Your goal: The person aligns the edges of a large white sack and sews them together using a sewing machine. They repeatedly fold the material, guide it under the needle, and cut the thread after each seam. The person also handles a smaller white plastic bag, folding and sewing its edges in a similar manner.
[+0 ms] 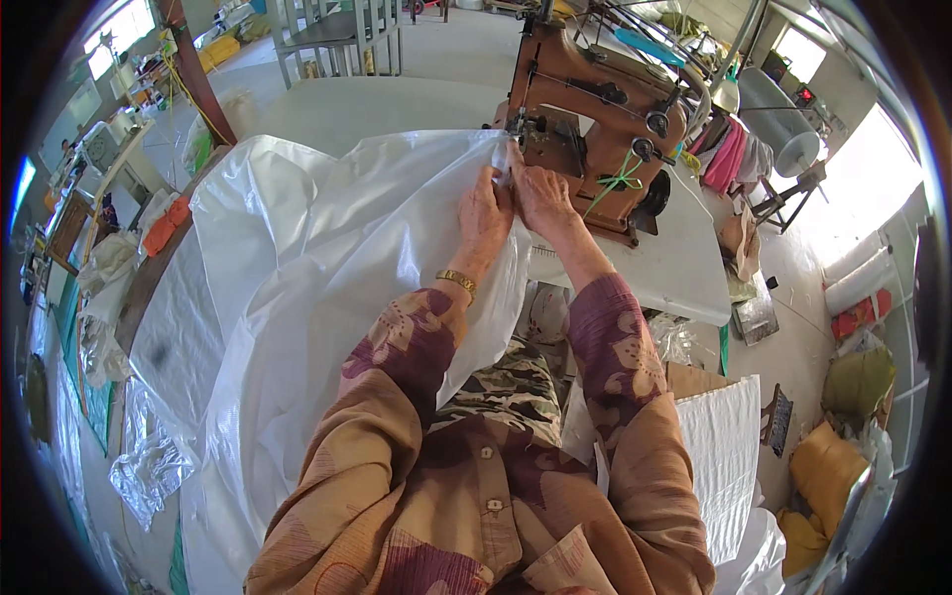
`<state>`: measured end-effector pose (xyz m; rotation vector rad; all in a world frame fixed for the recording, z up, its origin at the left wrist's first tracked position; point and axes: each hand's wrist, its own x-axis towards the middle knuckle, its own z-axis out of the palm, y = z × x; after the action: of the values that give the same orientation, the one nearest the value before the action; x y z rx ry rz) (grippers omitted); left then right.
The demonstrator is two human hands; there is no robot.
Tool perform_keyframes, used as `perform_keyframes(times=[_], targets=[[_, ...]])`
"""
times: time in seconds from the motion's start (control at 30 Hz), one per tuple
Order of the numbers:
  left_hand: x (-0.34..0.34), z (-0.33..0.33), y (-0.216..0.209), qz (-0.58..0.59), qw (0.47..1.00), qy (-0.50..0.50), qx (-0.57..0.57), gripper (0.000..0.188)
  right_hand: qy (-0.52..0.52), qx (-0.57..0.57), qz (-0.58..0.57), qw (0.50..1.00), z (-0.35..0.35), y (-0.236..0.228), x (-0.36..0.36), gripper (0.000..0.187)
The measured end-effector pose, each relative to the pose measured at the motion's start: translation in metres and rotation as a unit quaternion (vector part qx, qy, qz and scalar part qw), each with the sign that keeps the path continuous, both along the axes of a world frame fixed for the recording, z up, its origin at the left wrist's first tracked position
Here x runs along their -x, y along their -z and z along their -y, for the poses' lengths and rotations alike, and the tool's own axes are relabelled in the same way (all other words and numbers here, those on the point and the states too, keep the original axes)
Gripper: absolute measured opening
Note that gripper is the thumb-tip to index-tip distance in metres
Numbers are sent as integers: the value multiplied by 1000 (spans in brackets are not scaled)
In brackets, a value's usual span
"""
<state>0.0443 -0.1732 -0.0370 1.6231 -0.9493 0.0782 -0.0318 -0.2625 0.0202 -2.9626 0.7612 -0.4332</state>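
A large glossy white plastic sheet lies across the table's left side and drapes down past my lap. Its far right corner reaches the needle area of a brown sewing machine. My left hand, a gold watch on its wrist, is closed on the sheet's right edge just short of the needle. Close beside it, my right hand also grips that edge, one finger pointing up to the presser foot. The fingertips are partly hidden by the hands and the sheet's folds.
The machine stands on a pale table with a rounded near right corner. Green string is tied on the machine. A grey metal chair is beyond the table. White folded sheeting lies at my right, and yellow sacks farther right.
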Motion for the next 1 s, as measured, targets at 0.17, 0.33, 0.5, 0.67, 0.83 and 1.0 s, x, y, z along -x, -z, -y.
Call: perform_keyframes(times=[0.17,0.33,0.5,0.67,0.83,1.0], targets=[[-6,-4,3,40,999,1,29,17,-1,-12,4,1000,3,-11,-7,78],[-3,-22,-18,-49,998,15,-29,23,-6,-44,-19,999,11,-14,-12,60],[-5,-22,-4,-73,997,9,17,35,-13,-73,53,996,1,-9,4,68],[-1,-14,4,38,998,-20,38,40,6,30,41,999,19,11,6,73],[9,-19,-2,35,999,-25,23,38,-3,45,15,999,14,4,3,74],[12,-22,-9,41,999,-8,8,37,-25,94,-27,995,11,-4,5,79]])
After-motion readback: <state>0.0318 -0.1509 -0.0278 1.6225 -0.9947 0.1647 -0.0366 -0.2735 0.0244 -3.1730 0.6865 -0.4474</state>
